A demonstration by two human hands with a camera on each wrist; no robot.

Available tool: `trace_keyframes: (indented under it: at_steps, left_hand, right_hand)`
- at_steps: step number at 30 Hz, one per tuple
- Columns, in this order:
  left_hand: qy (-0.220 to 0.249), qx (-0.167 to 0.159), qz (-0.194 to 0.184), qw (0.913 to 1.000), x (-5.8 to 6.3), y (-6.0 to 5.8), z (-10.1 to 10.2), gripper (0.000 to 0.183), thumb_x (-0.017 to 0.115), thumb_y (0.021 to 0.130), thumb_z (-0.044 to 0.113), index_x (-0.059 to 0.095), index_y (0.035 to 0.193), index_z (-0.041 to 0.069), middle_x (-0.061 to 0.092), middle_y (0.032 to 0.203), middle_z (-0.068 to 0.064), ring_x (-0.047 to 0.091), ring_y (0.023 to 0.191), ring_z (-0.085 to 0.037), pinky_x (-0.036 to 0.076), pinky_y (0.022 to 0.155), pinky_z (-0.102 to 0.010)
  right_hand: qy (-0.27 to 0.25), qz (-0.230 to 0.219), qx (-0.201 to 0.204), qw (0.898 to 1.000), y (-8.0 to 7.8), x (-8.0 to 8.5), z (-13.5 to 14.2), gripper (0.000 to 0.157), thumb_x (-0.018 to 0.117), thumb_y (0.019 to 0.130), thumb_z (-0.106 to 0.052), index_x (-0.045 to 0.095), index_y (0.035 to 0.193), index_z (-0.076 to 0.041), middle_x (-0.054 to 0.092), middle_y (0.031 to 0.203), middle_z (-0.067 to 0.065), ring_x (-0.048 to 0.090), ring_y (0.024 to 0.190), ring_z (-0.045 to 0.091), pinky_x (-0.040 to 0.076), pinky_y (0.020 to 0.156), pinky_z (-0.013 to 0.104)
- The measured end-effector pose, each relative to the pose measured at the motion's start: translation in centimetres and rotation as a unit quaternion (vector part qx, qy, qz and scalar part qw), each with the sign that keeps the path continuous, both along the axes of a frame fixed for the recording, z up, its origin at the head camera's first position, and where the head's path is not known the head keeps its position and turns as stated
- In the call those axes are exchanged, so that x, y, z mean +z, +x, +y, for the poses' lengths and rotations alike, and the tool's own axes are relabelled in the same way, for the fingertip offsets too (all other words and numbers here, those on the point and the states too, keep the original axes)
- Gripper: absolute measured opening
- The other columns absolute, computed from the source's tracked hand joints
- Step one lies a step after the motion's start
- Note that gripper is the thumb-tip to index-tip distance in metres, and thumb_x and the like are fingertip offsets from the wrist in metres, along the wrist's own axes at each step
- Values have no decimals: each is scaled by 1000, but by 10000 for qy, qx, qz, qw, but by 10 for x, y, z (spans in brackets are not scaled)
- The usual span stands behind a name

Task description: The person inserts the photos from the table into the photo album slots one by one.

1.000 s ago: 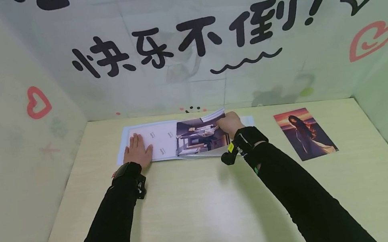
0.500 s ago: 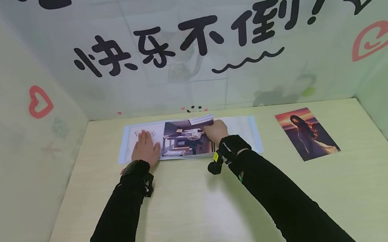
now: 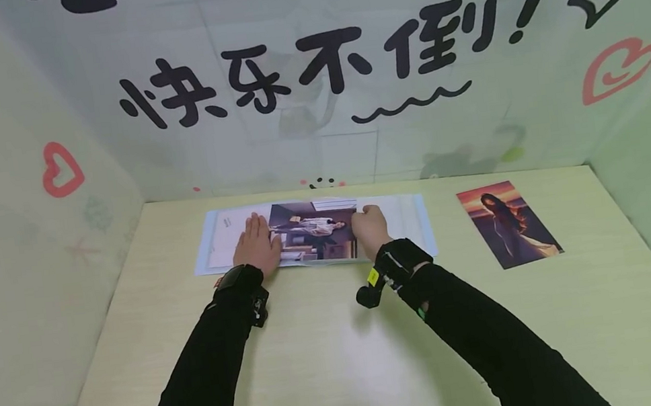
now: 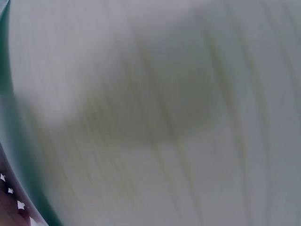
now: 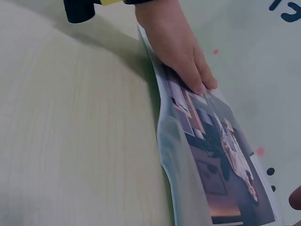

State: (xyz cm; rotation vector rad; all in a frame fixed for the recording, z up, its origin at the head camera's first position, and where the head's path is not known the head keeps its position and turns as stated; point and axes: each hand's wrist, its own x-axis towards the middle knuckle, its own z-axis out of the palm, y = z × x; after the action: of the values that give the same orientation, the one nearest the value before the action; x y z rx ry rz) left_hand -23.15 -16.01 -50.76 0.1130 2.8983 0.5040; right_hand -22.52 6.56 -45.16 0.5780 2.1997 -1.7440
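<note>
An opened photo album (image 3: 426,224) with pale blue edges lies at the back of the table. Over its middle is a photo (image 3: 319,227) of a standing figure in a light top, turned sideways. My right hand (image 3: 370,230) pinches this photo at its right edge, fingers curled. Flat on the album's left part, my left hand (image 3: 259,244) has its fingers straight and its thumb by the photo's left edge. The right wrist view shows the photo (image 5: 221,160) over a rippled clear sleeve (image 5: 176,146). Only blurred table (image 4: 188,179) fills most of the left wrist view.
A second photo (image 3: 510,224), of a long-haired figure at sunset, lies tilted at the right. Printed cloth walls (image 3: 319,149) close in the pale wooden table (image 3: 331,351) at the back and both sides.
My right hand and the photo have moved left across the album, and the photo's raised right side has come down. My left hand has slid right, fingers still flat.
</note>
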Motion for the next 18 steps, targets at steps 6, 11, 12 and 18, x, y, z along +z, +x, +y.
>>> trace_keyframes:
  at_steps: [6,11,12,18]
  left_hand:
    - [-62,30,-66,10000,-2,0,-3,64,29,100,32,7,147,-5,1,155,-21,1,144,-33,8,118,-46]
    - [-8,94,-155,9998,-4,1,-3,65,30,100,33,6,148,-4,1,156,-19,0,145,-31,7,118,-46]
    - [-15,101,-170,9998,-4,1,-3,65,30,100,33,6,148,-3,1,156,-19,-1,145,-31,7,118,-46]
    - [-66,141,-138,9998,-1,3,-5,64,31,100,33,8,148,-3,2,156,-20,0,145,-31,9,118,-46]
  right_hand:
    - [-69,159,493,9986,3,0,-25,61,36,96,-12,7,149,-1,16,154,18,23,140,29,28,113,40]
    - [-125,458,795,9957,0,-8,-49,62,40,94,-9,8,146,2,23,147,22,35,132,29,34,109,41]
    - [-99,511,860,9949,0,-9,-54,63,40,93,-8,6,146,2,20,148,22,34,132,28,34,108,39]
    - [231,959,1128,9887,1,-12,-79,71,42,89,-7,2,146,5,11,151,23,26,133,26,28,109,35]
